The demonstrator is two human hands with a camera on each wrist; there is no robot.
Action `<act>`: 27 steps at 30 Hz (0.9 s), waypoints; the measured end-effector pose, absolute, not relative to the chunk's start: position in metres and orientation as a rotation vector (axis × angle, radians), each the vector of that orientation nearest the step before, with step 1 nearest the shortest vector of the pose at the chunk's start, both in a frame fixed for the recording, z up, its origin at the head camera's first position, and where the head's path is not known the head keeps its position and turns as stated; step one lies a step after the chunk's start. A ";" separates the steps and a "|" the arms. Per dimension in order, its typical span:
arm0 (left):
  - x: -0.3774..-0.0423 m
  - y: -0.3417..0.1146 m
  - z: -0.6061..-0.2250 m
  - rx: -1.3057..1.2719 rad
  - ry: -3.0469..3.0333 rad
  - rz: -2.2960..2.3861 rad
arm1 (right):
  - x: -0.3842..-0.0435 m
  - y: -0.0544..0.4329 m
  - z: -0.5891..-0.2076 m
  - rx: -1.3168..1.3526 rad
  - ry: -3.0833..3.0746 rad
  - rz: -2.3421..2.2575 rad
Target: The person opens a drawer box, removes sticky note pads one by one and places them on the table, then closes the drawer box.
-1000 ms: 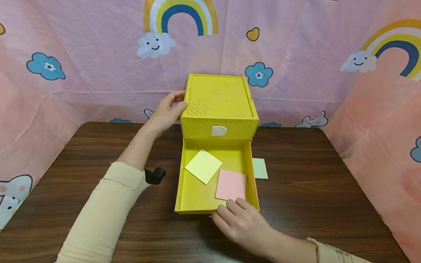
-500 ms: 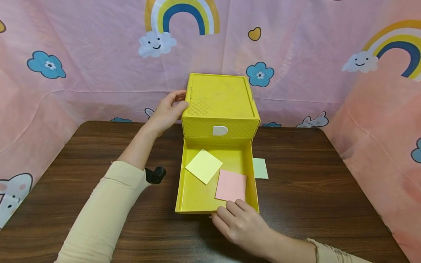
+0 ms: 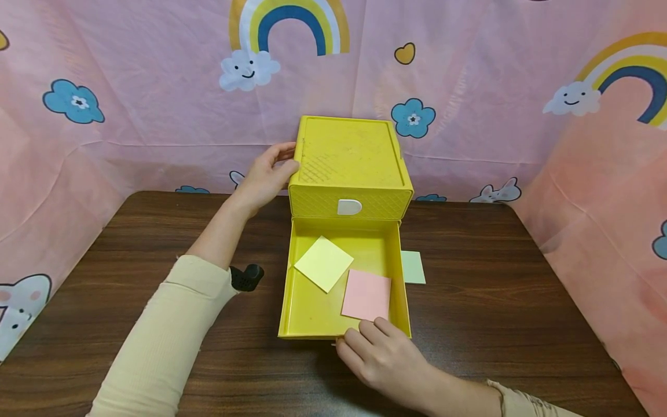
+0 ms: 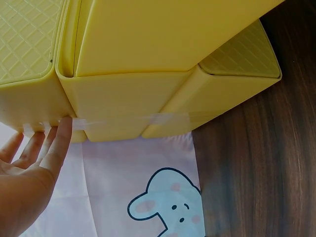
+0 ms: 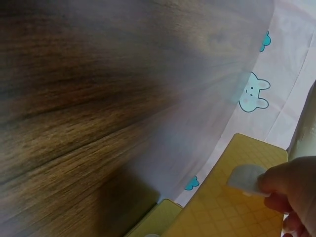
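A yellow drawer unit [image 3: 349,150] stands at the back of the table, its middle drawer [image 3: 312,315] pulled far out. My left hand [image 3: 263,179] steadies the unit's left side, with extended fingers against the wall in the left wrist view and the thumb near the top edge. At the drawer's front, my right hand [image 3: 388,359] pinches the white drawer handle [image 5: 243,177], with several fingers curled up over the front rim. Inside the drawer lie a pale yellow sticky note pad [image 3: 323,264], turned at an angle, and a pink sticky note pad [image 3: 366,294] near the front right corner.
A light green sticky note pad [image 3: 413,267] lies on the brown wooden table [image 3: 484,301], just right of the drawer and partly hidden by it. Shut drawers sit above and below the pulled-out one. A pink printed cloth [image 3: 172,75] hangs behind and beside the table.
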State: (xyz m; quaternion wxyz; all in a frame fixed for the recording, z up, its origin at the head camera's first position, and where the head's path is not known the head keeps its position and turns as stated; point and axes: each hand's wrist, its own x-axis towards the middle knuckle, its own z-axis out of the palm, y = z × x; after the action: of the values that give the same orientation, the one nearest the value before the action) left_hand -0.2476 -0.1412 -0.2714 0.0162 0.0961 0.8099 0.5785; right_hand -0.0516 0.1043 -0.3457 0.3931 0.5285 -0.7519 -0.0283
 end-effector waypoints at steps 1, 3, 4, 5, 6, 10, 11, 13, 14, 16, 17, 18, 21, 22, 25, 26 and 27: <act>-0.248 -0.141 -0.272 0.299 2.520 1.797 | -0.052 0.104 -0.346 1.341 -1.908 -0.075; -0.248 -0.141 -0.272 0.300 2.523 1.796 | -0.051 0.105 -0.347 1.340 -1.904 -0.085; -0.248 -0.141 -0.272 0.301 2.524 1.796 | -0.052 0.105 -0.347 1.340 -1.899 -0.092; -0.248 -0.141 -0.272 0.301 2.525 1.795 | -0.051 0.105 -0.347 1.340 -1.900 -0.093; -0.248 -0.141 -0.272 0.302 2.525 1.796 | -0.051 0.105 -0.347 1.342 -1.901 -0.092; -0.248 -0.142 -0.272 0.304 2.523 1.794 | -0.051 0.106 -0.346 1.349 -1.885 -0.094; -0.248 -0.142 -0.272 0.304 2.521 1.794 | -0.051 0.106 -0.345 1.352 -1.883 -0.092; -0.248 -0.142 -0.272 0.303 2.520 1.795 | -0.051 0.107 -0.344 1.357 -1.875 -0.096; -0.248 -0.141 -0.272 0.303 2.518 1.797 | -0.051 0.107 -0.343 1.359 -1.875 -0.097; -0.248 -0.141 -0.272 0.306 2.515 1.804 | -0.050 0.108 -0.341 1.366 -1.875 -0.098; -0.247 -0.141 -0.272 0.308 2.517 1.804 | -0.050 0.109 -0.340 1.370 -1.875 -0.096; -0.247 -0.141 -0.272 0.310 2.517 1.806 | -0.050 0.109 -0.339 1.374 -1.874 -0.094; -0.248 -0.141 -0.272 0.315 2.518 1.810 | -0.050 0.110 -0.335 1.385 -1.871 -0.083; -0.248 -0.141 -0.273 0.315 2.518 1.810 | -0.050 0.110 -0.334 1.388 -1.872 -0.077; -0.249 -0.141 -0.273 0.314 2.516 1.813 | -0.050 0.109 -0.329 1.397 -1.859 -0.066; -0.249 -0.141 -0.273 0.315 2.516 1.814 | -0.050 0.109 -0.326 1.401 -1.856 -0.062; -0.249 -0.141 -0.273 0.317 2.513 1.816 | -0.050 0.109 -0.324 1.406 -1.854 -0.057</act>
State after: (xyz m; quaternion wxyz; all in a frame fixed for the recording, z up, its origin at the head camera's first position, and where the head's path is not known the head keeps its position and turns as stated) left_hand -0.2490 -0.1413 -0.2734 0.0123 0.1018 0.8063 0.5825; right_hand -0.0503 0.1087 -0.3243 0.3959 0.5545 -0.7316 -0.0225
